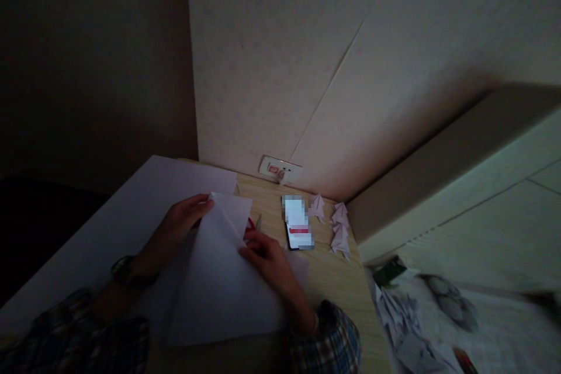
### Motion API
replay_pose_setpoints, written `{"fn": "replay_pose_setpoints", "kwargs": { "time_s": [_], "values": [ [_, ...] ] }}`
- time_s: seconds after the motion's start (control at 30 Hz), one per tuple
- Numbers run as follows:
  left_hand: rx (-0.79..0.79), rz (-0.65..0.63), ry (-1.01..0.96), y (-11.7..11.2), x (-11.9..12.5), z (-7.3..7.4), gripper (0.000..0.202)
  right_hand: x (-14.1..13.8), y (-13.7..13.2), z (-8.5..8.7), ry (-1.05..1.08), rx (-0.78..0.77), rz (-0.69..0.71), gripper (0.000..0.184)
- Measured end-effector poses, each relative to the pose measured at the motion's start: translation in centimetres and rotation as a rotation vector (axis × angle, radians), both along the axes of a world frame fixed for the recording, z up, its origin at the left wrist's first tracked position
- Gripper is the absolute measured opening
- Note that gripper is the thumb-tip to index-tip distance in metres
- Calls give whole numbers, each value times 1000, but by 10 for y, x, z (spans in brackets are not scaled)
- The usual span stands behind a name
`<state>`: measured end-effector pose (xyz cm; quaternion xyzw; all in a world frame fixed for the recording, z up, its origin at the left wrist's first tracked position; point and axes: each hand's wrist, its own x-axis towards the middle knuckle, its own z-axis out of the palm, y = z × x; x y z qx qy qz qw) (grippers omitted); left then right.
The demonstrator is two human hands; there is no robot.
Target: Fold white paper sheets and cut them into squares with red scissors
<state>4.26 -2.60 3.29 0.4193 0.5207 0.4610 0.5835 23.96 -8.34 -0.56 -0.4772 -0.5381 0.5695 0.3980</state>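
A white sheet of paper (223, 292) lies on the wooden desk (333, 286), its top part folded over into a flap. My left hand (175, 228) pinches the upper corner of that flap with thumb and fingers. My right hand (267, 260) presses its fingertips down on the paper along the fold's right edge. A larger white sheet (131, 210) lies underneath, reaching to the left. Something red, perhaps scissors (251, 224), peeks out just behind the fold.
A phone (298, 225) with a lit screen lies behind my right hand. Several small folded paper figures (339, 228) stand at the desk's back right. A wall socket (279, 169) sits above the desk edge. Crumpled papers (403, 327) lie on a lower surface at right.
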Motion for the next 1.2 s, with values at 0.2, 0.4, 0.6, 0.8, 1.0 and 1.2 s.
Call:
{"fn": "replay_pose_setpoints", "kwargs": {
  "time_s": [0.2, 0.4, 0.6, 0.8, 1.0, 1.2],
  "values": [
    [-24, 47, 14, 3, -1, -5, 33, 1, -1, -4, -42, 12, -9, 20],
    [-53, 0, -65, -1, -1, -2, 24, 0, -1, -4, -62, -5, -2, 21],
    [-35, 16, -94, -4, -1, 2, 18, -1, -2, 0, -55, 24, 44, 18],
    [-25, 11, -85, -3, -2, 1, 17, -1, -2, 1, -58, 30, 54, 17],
    [20, 19, -58, -4, -3, 3, 14, -2, -3, 1, -112, 44, 60, 15],
    [22, 48, -21, -4, 0, 9, 23, -2, -2, 4, -90, 39, 59, 12]
  ]
}}
